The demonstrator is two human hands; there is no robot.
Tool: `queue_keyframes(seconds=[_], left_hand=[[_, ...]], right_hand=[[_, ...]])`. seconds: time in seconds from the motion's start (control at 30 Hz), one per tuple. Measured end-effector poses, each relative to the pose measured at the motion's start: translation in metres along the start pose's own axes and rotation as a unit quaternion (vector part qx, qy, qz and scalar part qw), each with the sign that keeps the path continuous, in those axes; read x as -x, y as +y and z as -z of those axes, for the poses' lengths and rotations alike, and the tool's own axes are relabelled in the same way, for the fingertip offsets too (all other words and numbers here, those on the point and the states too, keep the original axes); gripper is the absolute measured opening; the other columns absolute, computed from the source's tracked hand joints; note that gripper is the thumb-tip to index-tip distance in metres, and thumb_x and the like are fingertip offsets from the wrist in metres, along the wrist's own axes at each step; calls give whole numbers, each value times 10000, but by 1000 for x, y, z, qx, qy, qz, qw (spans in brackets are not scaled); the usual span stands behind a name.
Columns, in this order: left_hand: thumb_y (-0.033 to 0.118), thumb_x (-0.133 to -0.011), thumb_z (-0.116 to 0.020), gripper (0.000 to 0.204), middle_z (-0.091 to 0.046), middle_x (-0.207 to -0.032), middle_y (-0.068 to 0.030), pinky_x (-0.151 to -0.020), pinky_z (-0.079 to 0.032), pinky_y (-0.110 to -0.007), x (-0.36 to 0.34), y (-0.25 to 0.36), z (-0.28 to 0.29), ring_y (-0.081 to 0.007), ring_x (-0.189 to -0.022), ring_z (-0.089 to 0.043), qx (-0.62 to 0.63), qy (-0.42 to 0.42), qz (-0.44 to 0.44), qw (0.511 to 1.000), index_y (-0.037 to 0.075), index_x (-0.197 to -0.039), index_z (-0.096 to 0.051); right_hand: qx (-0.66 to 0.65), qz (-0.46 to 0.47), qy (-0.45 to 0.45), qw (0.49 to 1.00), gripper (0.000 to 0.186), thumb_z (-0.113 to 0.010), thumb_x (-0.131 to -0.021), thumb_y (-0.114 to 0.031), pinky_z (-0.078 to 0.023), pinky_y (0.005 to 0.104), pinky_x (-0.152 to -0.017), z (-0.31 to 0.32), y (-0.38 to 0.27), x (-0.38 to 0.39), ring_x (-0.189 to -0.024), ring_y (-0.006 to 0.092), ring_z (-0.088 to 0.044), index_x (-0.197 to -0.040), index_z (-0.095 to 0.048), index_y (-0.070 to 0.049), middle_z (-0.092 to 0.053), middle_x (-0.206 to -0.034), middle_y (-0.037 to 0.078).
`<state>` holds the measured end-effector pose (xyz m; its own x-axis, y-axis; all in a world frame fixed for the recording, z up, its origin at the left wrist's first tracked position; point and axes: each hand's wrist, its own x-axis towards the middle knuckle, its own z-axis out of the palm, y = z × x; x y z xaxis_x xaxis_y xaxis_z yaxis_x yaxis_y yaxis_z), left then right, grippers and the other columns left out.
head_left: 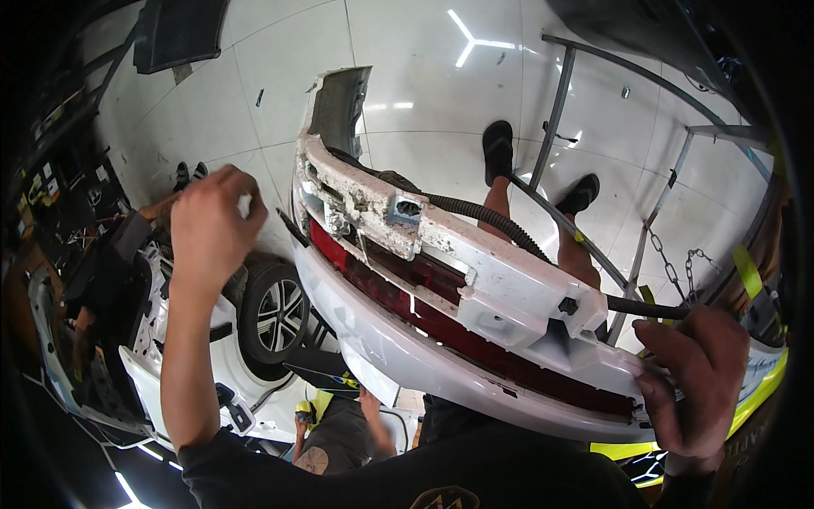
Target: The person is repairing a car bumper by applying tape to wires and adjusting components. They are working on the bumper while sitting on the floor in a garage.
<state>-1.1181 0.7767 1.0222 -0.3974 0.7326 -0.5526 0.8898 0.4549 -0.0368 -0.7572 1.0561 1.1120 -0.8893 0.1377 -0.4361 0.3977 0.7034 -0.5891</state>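
Note:
A white car bumper (pixel 373 339) lies slantwise in front of me, its dirty, pitted back part turned up. A long dark red strip (pixel 517 367) runs along its inside. My right hand (pixel 699 373) grips the bumper's right end, thumb against its edge and fingers curled. Raised off to the left of the bumper's far end is my left hand (pixel 216 220), its fingers pinched together. A small whitish spot shows between thumb and fingers; whether it is an object or a gap, I cannot tell. A black corrugated hose (pixel 496 220) runs along the bumper's far side.
Grey metal stand bars (pixel 555 119) and a hanging chain (pixel 666 254) are at the right. Someone's feet in black sandals (pixel 498 153) stand beyond the bumper. At lower left are a car wheel (pixel 275 310) and white body panels; another person in dark shorts (pixel 343 437) is nearby.

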Motion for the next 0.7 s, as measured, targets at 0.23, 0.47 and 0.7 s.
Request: queue_keyframes(seconds=[0.23, 0.47, 0.7], left_hand=[[91, -867, -790, 194, -654, -918, -49, -751, -500, -292, 28, 13, 19, -119, -807, -626, 361, -120, 118, 917, -19, -984, -681], [16, -826, -782, 170, -630, -856, -106, -671, -476, -288, 60, 33, -26, -180, -717, -595, 392, 10, 128, 911, -59, -888, -642], [137, -950, -725, 201, -681, -782, -38, -615, -441, -240, 38, -12, -58, -64, -664, -570, 416, 30, 228, 880, -13, -852, -634]], right_hand=[[-5, -9, 1, 1000, 464, -768, -712, -312, -409, 430, -637, 0, -2, 2, -652, 280, -531, -1091, -748, -46, -513, -748, 88], [4, -14, 3, 1000, 448, -763, -719, -300, -406, 430, -651, -2, -13, 2, -662, 281, -526, -1091, -749, -51, -510, -753, 87], [9, -19, -6, 1000, 448, -761, -718, -299, -398, 430, -660, -2, -13, 3, -672, 284, -518, -1091, -750, -50, -506, -767, 89]])
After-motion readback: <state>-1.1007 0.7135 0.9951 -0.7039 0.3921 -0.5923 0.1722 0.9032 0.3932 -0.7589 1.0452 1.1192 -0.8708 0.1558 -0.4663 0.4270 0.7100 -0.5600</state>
